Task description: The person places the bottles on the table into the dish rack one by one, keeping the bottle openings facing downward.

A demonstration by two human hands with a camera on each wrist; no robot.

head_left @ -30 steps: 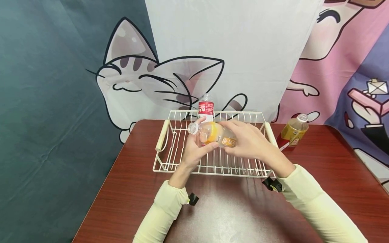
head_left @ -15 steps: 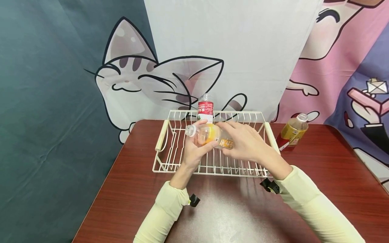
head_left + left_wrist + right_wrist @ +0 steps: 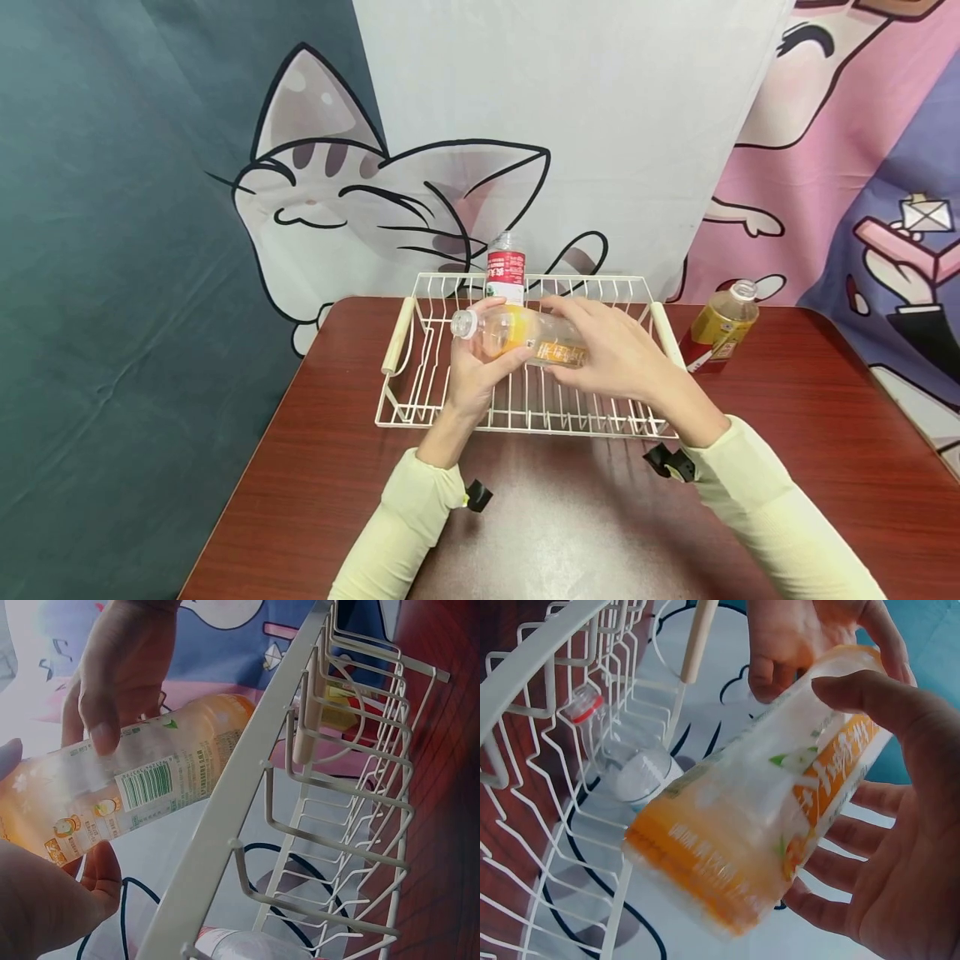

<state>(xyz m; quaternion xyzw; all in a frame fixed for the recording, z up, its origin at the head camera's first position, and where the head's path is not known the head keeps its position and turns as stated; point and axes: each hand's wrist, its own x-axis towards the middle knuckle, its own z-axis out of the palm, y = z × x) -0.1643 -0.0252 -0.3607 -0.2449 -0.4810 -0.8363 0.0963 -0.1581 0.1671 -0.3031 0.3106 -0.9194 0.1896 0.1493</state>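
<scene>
A clear plastic bottle [image 3: 525,335] with an orange and white label is held lying almost level above a white wire rack [image 3: 525,430]. Its uncapped-looking neck points left. My left hand [image 3: 471,379] grips it near the shoulder, thumb along the front. Toward the base, my right hand [image 3: 618,350] holds the other end. In the right wrist view the right thumb [image 3: 870,694] presses the label while the fingers curl behind the bottle. A barcode on the bottle [image 3: 150,780] faces the left wrist camera. Behind the hands stands a red-labelled bottle [image 3: 506,271], its lower part hidden.
The rack has a pale wooden handle [image 3: 401,335] at its left end and another [image 3: 667,333] at its right. A yellow-labelled bottle [image 3: 720,333] stands on the red-brown table [image 3: 300,483] right of the rack. A printed cloth [image 3: 600,150] hangs behind.
The held bottle has shifted slightly left. My right hand loosens its place on the bottle and moves slightly, showing more of the orange label near the base. The other bottles stay put.
</scene>
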